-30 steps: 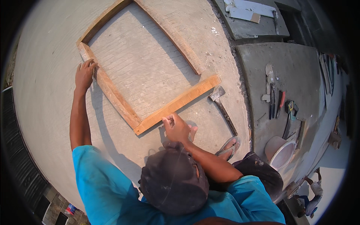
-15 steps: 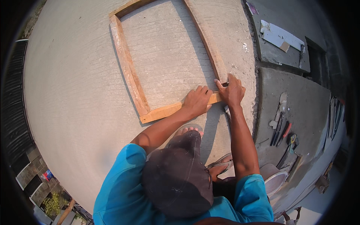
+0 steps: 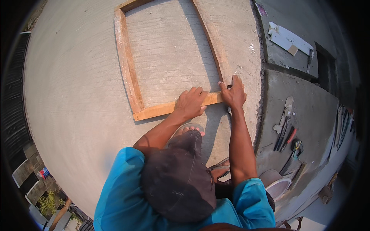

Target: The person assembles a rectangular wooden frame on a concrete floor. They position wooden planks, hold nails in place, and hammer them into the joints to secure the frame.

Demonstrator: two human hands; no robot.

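A rectangular wooden frame [image 3: 129,69] lies on the concrete, its far end cut off by the picture's top edge. Its near rail [image 3: 154,111] is paler, orange-toned wood. My left hand [image 3: 190,103] is closed over the middle of that rail, fingers curled across its top. At the near right corner, my right hand [image 3: 236,94] grips the frame, thumb on the inner side and fingers beyond the right rail [image 3: 216,46]. A small dark piece [image 3: 229,86] shows between thumb and fingers; its kind is unclear. The corner joint is mostly hidden under the hand.
On a grey slab to the right lie pliers-like tools [image 3: 283,133] with dark and red handles, and a handsaw [image 3: 296,148]. A white board [image 3: 291,38] rests farther off. A round pale container [image 3: 278,186] stands nearer. My foot [image 3: 189,131] is close to the near rail.
The near rail and both hands have shifted slightly left. The left rail's near end has swung outward. Both hands keep their hold, and the view has moved a little.
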